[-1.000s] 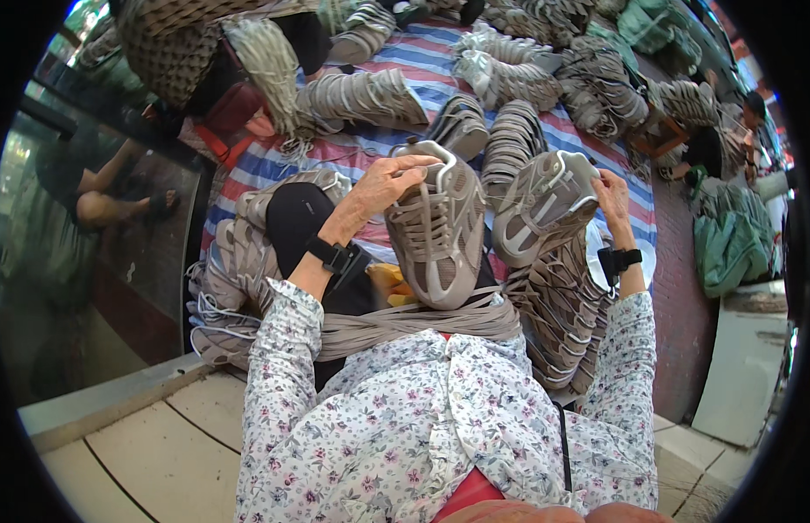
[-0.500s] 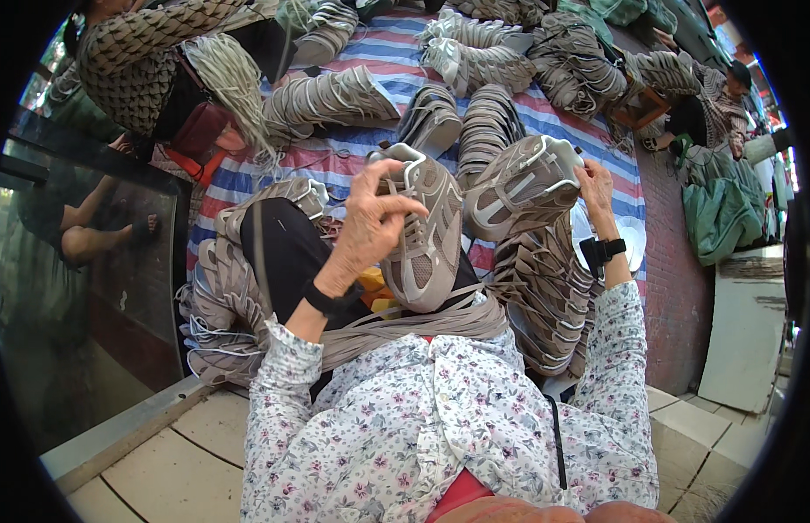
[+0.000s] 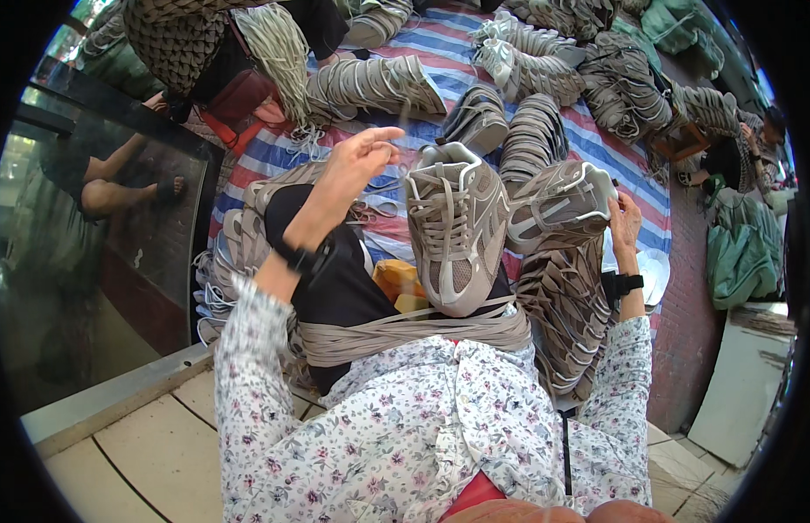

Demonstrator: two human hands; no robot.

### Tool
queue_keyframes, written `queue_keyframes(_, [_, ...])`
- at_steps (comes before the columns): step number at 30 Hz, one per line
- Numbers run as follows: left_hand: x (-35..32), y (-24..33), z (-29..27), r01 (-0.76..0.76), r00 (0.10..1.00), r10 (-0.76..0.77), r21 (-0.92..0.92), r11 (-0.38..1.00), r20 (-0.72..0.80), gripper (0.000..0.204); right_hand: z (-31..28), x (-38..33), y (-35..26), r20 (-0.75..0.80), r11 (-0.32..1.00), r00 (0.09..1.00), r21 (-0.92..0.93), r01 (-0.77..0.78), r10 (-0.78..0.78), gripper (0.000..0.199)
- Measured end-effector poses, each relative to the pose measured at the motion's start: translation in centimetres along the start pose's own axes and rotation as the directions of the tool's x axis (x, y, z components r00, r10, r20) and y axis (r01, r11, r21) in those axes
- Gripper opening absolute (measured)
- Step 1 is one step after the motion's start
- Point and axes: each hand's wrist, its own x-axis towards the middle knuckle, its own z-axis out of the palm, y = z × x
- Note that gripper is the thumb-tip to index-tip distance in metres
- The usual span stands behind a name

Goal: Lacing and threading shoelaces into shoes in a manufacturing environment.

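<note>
A grey-beige sneaker (image 3: 457,235) with laces threaded up its front stands over my lap, toe toward me. Just left of its collar my left hand (image 3: 357,170) hangs in the air, fingers stretched out to the right and a little apart. A faint blurred strand shows above the fingertips; whether they touch it is unclear. On the right, a second sneaker (image 3: 553,209) lies tilted on its side against the first. My right hand (image 3: 626,220) is closed on the edge of its opening, thumb and fingers pinching there. A bundle of flat beige laces (image 3: 414,336) lies across my lap.
Nested rows of sneakers (image 3: 562,305) lie beside my right leg, with more rows (image 3: 379,87) on the striped sheet (image 3: 636,187). A yellow object (image 3: 396,281) sits between my legs. A glass panel (image 3: 100,288) borders the left. Other people sit at the far left and far right.
My left hand has moved away from the front sneaker, up and to the left, its fingers now pointing right. The view has shifted slightly. My right hand stays on the second sneaker.
</note>
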Motion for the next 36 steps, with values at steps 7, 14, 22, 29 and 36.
queue_keyframes(7, [5.8,-4.8,2.0,0.340,0.927,-0.341,0.034,0.940,0.160,0.039,-1.6,-0.2,-2.5,-0.113,0.999,0.994,0.033,0.006,-0.002,0.030])
queue_keyframes(14, [6.3,-14.9,-1.1,0.425,0.858,-0.302,-0.244,0.872,0.416,0.045,-1.6,0.1,-5.7,-0.217,0.995,0.972,-0.063,0.077,-0.088,0.027])
queue_keyframes(22, [5.2,-3.2,2.8,0.174,0.951,-0.086,-0.285,0.943,0.296,0.030,-2.3,1.4,-8.4,-0.352,0.992,0.929,-0.095,0.087,-0.115,0.024])
queue_keyframes(29, [4.1,-2.7,0.5,0.077,0.992,-0.018,-0.471,0.879,0.128,0.032,-1.2,2.8,-13.8,-0.260,0.863,0.828,-0.254,0.437,-0.496,0.021])
queue_keyframes(36, [4.1,-3.1,-0.5,0.054,0.995,0.009,-0.634,0.772,0.096,0.038,-0.7,1.8,-18.1,0.027,0.649,0.718,-0.405,0.644,-0.696,0.032])
